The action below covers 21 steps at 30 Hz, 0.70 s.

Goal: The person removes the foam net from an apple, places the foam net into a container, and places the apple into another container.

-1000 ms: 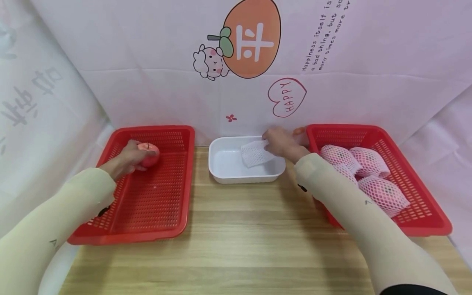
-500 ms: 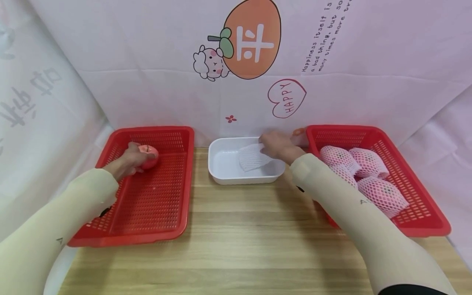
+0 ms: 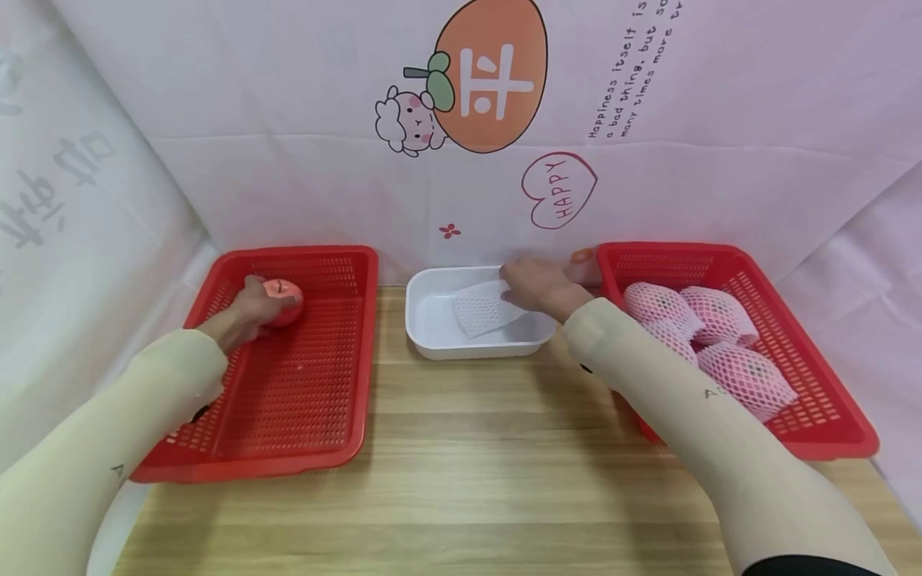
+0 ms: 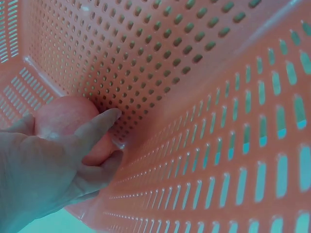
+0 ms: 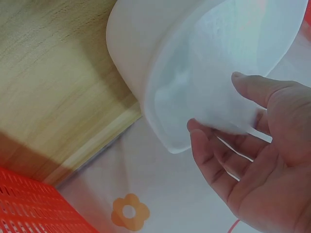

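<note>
In the head view, my left hand [image 3: 252, 309] reaches into the left red basket [image 3: 302, 408] and grips a red apple [image 3: 290, 290]. The left wrist view has thumb and fingers spread around the apple [image 4: 65, 114], near the basket's perforated wall. My right hand [image 3: 536, 284] is over the right end of a white tray [image 3: 471, 350], holding a white foam net sleeve [image 3: 479, 310] that lies into the tray. Seen from the right wrist, the thumb is on one side of the net [image 5: 218, 92] and curled fingers are on the other; the contact is blurred.
A right red basket [image 3: 814, 444] contains several fruits in foam nets [image 3: 749, 378], partly behind my right sleeve. Baskets and tray stand on a wooden table [image 3: 461, 464]. A printed white cloth [image 3: 324, 184] hangs directly behind them.
My right hand and the foam net have shifted slightly left over the tray. The left hand and apple have moved a little left within the basket.
</note>
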Available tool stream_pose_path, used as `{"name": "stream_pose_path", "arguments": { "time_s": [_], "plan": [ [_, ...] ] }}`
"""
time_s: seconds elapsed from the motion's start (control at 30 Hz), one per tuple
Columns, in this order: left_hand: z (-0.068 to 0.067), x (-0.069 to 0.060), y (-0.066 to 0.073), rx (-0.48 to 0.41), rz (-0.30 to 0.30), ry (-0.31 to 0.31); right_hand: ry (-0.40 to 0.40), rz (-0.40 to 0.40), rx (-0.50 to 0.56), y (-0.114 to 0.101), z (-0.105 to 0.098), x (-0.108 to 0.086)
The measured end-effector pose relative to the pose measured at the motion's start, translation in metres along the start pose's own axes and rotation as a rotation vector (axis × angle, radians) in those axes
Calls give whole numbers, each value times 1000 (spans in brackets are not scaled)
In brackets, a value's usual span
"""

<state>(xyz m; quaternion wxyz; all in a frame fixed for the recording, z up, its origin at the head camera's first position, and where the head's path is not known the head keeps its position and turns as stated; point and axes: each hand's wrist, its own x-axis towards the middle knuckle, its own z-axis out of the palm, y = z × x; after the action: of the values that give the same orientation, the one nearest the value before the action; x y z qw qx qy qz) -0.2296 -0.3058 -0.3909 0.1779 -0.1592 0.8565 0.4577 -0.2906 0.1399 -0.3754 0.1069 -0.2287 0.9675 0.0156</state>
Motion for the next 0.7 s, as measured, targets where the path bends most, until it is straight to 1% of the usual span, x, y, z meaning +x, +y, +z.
{"name": "stream_pose_path", "arguments": {
  "time_s": [0.1,0.2,0.33,0.43,0.57,0.7],
  "plan": [
    [-1,-3,-1,72,24,27,19,7,-39,-1,-1,0],
    [-2,-6,-1,150,59,68,27,17,-57,0,0,0],
    [-3,-7,-1,230,114,109,42,21,-48,2,-2,-1],
    [-4,-6,-1,286,142,143,49,23,-43,4,-4,-4],
    [-5,-5,-2,318,150,160,50,28,-59,6,-6,-7],
    [-5,-5,-4,308,173,182,54,13,-64,9,-9,-10]
  ]
}}
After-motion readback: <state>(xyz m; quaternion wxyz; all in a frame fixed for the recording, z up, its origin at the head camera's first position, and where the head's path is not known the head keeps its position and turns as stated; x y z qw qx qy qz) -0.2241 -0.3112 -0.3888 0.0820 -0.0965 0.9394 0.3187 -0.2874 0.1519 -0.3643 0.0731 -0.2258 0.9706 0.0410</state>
